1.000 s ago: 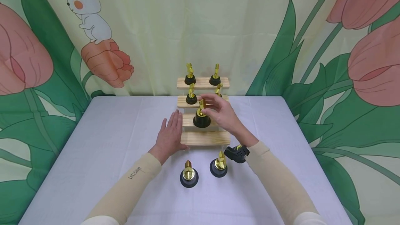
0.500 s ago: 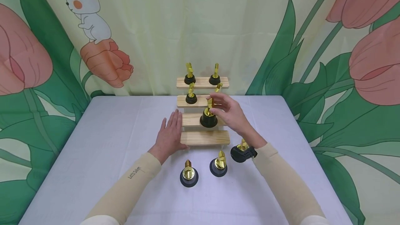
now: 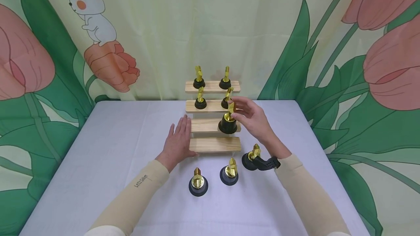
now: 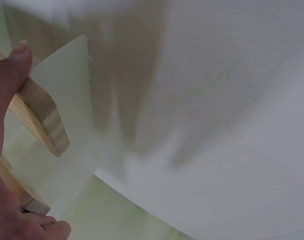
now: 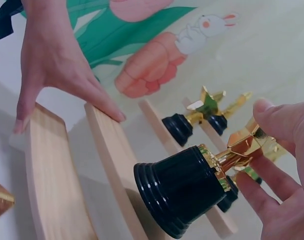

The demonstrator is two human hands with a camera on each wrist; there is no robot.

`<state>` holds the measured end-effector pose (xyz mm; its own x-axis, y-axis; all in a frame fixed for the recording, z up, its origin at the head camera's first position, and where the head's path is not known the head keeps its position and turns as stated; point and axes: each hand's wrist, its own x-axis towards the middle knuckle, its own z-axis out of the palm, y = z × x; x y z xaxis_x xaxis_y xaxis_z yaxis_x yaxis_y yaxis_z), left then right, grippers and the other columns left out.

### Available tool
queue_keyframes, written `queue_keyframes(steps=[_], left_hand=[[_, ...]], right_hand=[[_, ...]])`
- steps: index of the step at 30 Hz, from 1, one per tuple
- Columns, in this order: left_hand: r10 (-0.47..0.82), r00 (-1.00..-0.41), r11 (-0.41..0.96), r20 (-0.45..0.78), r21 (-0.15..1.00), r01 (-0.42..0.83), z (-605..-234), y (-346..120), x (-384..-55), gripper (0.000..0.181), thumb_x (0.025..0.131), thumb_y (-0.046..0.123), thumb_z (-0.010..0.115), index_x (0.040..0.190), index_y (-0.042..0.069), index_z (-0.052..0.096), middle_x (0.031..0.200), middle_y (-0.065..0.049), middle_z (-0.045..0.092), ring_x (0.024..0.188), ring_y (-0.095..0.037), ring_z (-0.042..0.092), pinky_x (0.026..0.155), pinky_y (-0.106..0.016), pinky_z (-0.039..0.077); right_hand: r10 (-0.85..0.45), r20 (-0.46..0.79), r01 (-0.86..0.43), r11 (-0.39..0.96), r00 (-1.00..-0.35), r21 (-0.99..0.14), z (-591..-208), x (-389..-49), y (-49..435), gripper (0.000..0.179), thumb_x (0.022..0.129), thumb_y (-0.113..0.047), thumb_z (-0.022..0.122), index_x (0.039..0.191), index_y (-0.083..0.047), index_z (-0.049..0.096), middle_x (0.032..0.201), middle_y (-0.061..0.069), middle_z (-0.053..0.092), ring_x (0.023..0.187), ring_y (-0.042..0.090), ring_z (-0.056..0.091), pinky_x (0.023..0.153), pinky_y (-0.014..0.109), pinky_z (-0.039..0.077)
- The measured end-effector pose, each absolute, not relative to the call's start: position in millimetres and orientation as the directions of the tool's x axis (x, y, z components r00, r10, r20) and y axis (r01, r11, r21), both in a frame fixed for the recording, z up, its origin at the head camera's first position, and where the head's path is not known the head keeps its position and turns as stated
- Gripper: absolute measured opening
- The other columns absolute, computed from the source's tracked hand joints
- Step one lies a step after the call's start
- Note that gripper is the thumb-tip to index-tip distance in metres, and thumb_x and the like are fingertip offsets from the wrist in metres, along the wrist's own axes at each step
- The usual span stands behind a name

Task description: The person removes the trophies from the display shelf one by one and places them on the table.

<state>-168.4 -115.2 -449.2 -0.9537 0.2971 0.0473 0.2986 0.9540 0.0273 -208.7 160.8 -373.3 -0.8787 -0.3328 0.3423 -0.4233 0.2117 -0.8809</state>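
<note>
A gold star trophy with a black base (image 3: 228, 125) is pinched at its star by the thumb and fingers of my right hand (image 3: 255, 118). Its base overlaps the right end of the second wooden plank from the bottom (image 3: 203, 125); in the right wrist view the black base (image 5: 177, 187) leans at that plank's edge. My left hand (image 3: 176, 140) lies along the left ends of the lower planks, fingers straight and thumb spread. Seen from the left wrist, the thumb (image 4: 14, 67) touches a plank end (image 4: 49, 117).
Similar trophies stand in pairs on the top plank (image 3: 212, 87) and the plank below it (image 3: 213, 110). On the white-covered table are a left trophy (image 3: 198, 185), a middle trophy (image 3: 229, 174) and a right trophy (image 3: 250, 160), the last partly behind a black wristband (image 3: 268, 163).
My right hand has carried the trophy rightward along the second plank from the bottom, from its middle to its right end. The left hand has stayed at the stand's left side.
</note>
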Motion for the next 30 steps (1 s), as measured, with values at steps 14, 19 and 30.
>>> queue_keyframes(steps=[14,19,30], left_hand=[[0.288,-0.957,0.957,0.029,0.024,0.289,-447.8,-113.9,-168.0,0.140,0.063,0.061,0.086,0.156,-0.006,0.007,0.165,-0.025,0.010,0.153,-0.036,0.019,0.121,-0.056,0.023],[0.287,-0.957,0.957,0.035,0.031,0.288,-447.2,-114.1,-167.5,0.140,0.062,0.061,0.087,0.156,-0.007,0.007,0.165,-0.025,0.010,0.153,-0.036,0.019,0.121,-0.056,0.023],[0.290,-0.955,0.956,0.059,0.028,0.292,-448.5,-114.3,-167.5,0.140,0.061,0.061,0.087,0.156,-0.007,0.008,0.164,-0.025,0.013,0.152,-0.036,0.021,0.121,-0.055,0.024]], right_hand=[[-0.260,0.327,-0.392,0.261,-0.909,-0.882,-373.2,-200.8,188.2,0.052,0.092,-0.011,0.070,0.140,-0.015,0.051,0.139,0.010,0.059,0.128,0.022,0.057,0.107,0.033,0.047],[-0.234,0.331,-0.388,0.269,-0.914,-0.881,-374.8,-199.2,198.4,0.052,0.092,-0.011,0.070,0.140,-0.017,0.052,0.137,0.008,0.060,0.126,0.019,0.057,0.105,0.025,0.048],[-0.189,0.323,-0.367,0.293,-0.927,-0.883,-380.2,-195.7,212.2,0.051,0.093,-0.012,0.069,0.140,-0.013,0.051,0.139,0.010,0.059,0.124,0.016,0.057,0.104,0.019,0.046]])
